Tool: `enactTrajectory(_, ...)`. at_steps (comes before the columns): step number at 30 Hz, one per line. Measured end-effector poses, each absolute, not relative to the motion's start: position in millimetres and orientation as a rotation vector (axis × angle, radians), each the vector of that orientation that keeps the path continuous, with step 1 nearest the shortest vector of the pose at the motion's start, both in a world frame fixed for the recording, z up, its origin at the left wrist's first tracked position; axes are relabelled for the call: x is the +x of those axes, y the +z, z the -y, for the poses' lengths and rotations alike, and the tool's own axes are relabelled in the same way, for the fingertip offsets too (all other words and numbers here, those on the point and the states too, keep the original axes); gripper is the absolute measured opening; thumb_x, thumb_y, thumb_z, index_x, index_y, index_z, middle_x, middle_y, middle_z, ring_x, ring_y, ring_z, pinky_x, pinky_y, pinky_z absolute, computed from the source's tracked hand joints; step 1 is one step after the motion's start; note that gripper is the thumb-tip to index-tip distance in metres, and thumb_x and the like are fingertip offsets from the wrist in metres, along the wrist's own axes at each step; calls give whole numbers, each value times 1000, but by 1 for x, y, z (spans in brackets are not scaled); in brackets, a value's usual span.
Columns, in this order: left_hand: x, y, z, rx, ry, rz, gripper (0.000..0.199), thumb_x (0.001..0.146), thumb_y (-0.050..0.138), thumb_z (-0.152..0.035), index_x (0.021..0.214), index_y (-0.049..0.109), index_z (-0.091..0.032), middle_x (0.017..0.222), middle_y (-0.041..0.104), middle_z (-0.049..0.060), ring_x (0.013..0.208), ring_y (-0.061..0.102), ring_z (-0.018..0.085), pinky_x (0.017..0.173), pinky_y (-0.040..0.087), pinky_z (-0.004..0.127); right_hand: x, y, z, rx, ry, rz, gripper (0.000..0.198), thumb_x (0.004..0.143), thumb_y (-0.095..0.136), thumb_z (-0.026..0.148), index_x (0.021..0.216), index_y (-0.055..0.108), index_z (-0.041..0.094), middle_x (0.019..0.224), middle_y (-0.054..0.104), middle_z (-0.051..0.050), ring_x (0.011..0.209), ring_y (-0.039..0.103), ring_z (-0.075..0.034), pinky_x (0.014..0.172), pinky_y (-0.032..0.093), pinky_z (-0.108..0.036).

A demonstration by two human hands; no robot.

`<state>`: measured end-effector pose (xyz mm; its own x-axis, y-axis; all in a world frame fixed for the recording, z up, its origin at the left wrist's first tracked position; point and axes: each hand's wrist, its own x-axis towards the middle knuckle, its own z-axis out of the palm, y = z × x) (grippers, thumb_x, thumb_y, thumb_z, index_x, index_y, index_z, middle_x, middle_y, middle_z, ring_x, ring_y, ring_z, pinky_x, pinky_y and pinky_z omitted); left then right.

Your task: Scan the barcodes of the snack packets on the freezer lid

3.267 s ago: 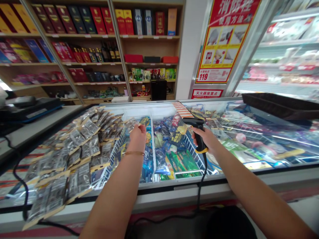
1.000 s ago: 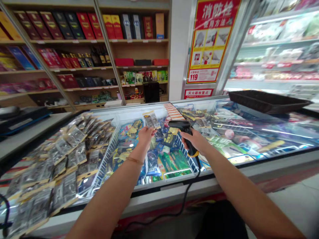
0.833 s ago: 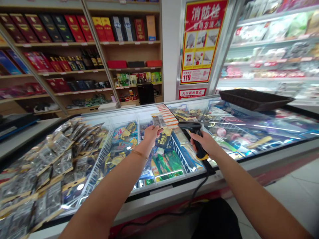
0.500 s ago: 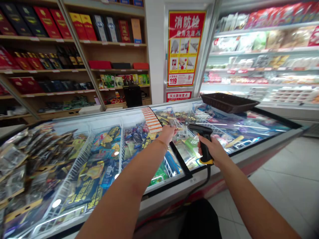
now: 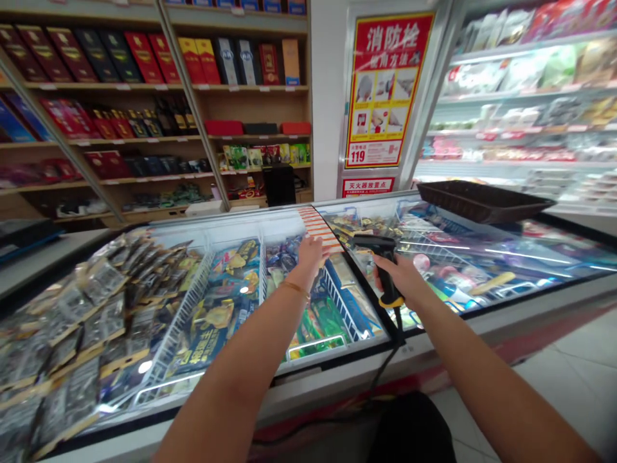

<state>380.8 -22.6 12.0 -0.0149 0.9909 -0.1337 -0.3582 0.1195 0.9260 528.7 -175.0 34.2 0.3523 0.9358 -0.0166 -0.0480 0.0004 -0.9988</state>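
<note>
My right hand (image 5: 398, 275) is wrapped around the grip of a black barcode scanner with yellow trim (image 5: 385, 270). The scanner's head points left, and its cable hangs down over the freezer's front edge. My left hand (image 5: 311, 254), with a thin band at the wrist, is closed above the glass, beside an orange-and-white striped sheet (image 5: 321, 225). A small tan edge shows under its fingers; what they hold is not clear. Many clear packets with tan strips (image 5: 106, 308) lie heaped on the glass at the left.
Under the glass of the chest freezer (image 5: 332, 366), wire baskets hold bagged goods. A dark brown tray (image 5: 482, 202) rests on top at the right. Shelves with boxes (image 5: 144, 58) stand behind, a red poster (image 5: 388, 90) hangs on the wall, and a chilled display (image 5: 520, 122) is at the right.
My left hand has drawn back leftward from the scanner; the packet seen at its fingers before is no longer plain. The scanner stays in my right hand. The view has turned left.
</note>
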Motion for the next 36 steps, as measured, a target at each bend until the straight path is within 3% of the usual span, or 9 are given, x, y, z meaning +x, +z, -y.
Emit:
enactTrajectory(6,260,28,13,400,1635,-1123,5,102,54,-25,101,55,-21,84,61,0,74,71,11,67,57,21,459,56,146,-1294,1070,1026,29,83,75,35,80,51,20,56,60,2,39,54,-11,36,42,-22)
enactTrajectory(9,204,32,13,218,1752,-1118,18,106,43,-30,97,54,-21,86,60,1,76,69,10,63,56,17,428,56,134,-1251,1132,1079,26,85,73,34,82,51,20,56,60,2,39,54,-11,36,42,-22)
enactTrajectory(13,150,29,11,53,1845,-1086,38,110,23,-34,107,58,-19,101,64,8,89,69,12,68,58,20,403,41,125,-1206,1197,1077,30,82,75,38,84,51,20,58,60,3,39,54,-11,36,42,-22)
enactTrajectory(16,126,23,9,-8,1887,-1070,33,105,46,-39,124,61,-17,124,64,12,104,67,18,85,60,35,399,27,126,-1182,1219,1082,36,77,79,42,84,51,20,58,60,3,40,53,-11,37,42,-22)
enactTrajectory(18,117,19,7,-15,1904,-1073,36,101,56,-39,130,61,-18,128,64,12,109,66,23,89,59,42,402,20,128,-1185,1224,1086,40,73,81,45,84,51,20,58,60,3,40,54,-11,37,42,-22)
enactTrajectory(22,110,12,4,40,1909,-1100,37,107,29,-32,112,64,-21,101,69,12,103,69,21,73,60,32,411,17,131,-1231,1204,1051,46,68,84,47,86,52,20,58,61,3,39,53,-11,36,40,-22)
enactTrajectory(28,115,10,-1,173,1859,-1142,28,105,41,-36,89,58,-21,84,64,4,77,67,11,70,57,22,414,18,130,-1201,1193,1054,50,66,85,48,93,55,18,58,61,3,39,54,-12,37,41,-23)
enactTrajectory(31,114,9,1,156,1889,-1149,39,107,29,-43,91,57,-22,88,65,5,83,68,12,72,57,23,414,18,131,-1205,1200,1046,51,66,85,48,94,56,18,57,61,3,39,53,-12,37,41,-22)
enactTrajectory(36,109,2,9,167,1934,-1142,45,106,19,-32,101,62,-23,91,68,13,113,69,23,80,60,37,415,19,133,-1187,1201,1051,51,66,85,49,94,55,18,58,61,3,39,54,-12,37,41,-22)
